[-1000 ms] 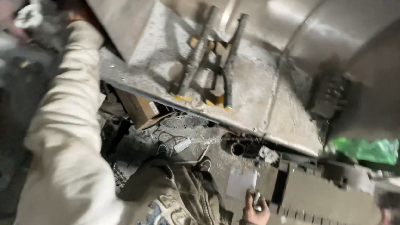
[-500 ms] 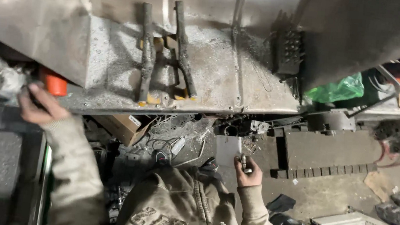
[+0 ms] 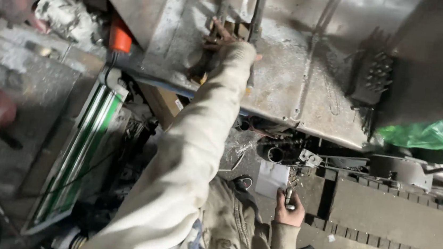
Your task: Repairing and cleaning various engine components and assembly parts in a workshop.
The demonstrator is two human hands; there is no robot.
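The left hand (image 3: 223, 39) is stretched out at the end of a pale, dirty sleeve and rests on the pair of dark, rusty metal bars (image 3: 256, 15) that lie side by side on the scuffed grey sheet-metal panel (image 3: 309, 95). Its fingers curl about the left bar of the pair, though the sleeve hides most of the hand and I cannot tell how firmly it grips. The right hand (image 3: 289, 210) is held low, near the body, closed around a small silvery metal piece (image 3: 289, 197), perhaps a bolt or a short tool; it is too small to name with certainty. Just above that hand lies a white sheet of paper (image 3: 272, 178) on the cluttered floor, beside a dark block with a toothed edge (image 3: 390, 214).

The step in hand looks like setting or steadying the bars on the panel, with the small piece kept ready in the other hand. The next move probably calls for a firm hold on the bar so that it does not slide along the panel, and for bringing the right hand up to the bars, which now lie well apart from it. An orange-capped tool (image 3: 119, 38) sits at the panel's left edge, and a crumpled green plastic bag (image 3: 423, 134) at its right.
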